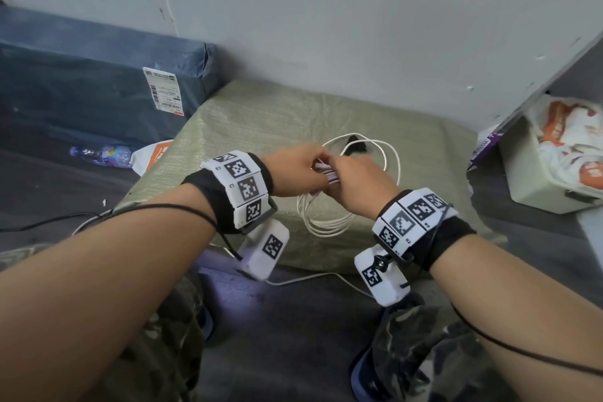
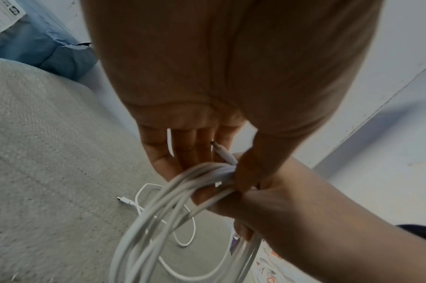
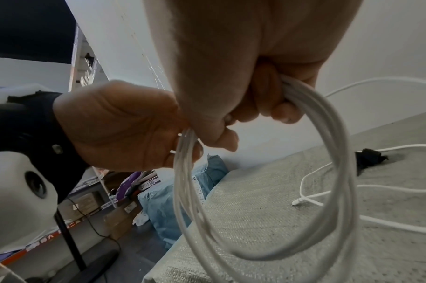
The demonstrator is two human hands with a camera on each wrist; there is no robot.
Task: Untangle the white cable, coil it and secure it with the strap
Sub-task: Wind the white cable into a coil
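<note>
Left hand (image 1: 293, 170) and right hand (image 1: 355, 183): both grips clenched round the white cable (image 1: 326, 229) coil, held above the sack-wrapped parcel (image 1: 261, 114). An uncoiled tail lies by the strap (image 1: 354, 146). Risk: freeing one hand for the strap lets the loops spring apart.

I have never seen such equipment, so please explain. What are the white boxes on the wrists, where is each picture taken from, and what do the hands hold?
There is no machine: a person works with bare hands. The white boxes on the wrists are cameras. One picture comes from the head, the other two from the wrists. The left hand and right hand both grip a partly coiled white cable. Its loose part lies on a woven sack, where a black strap also lies.
</note>
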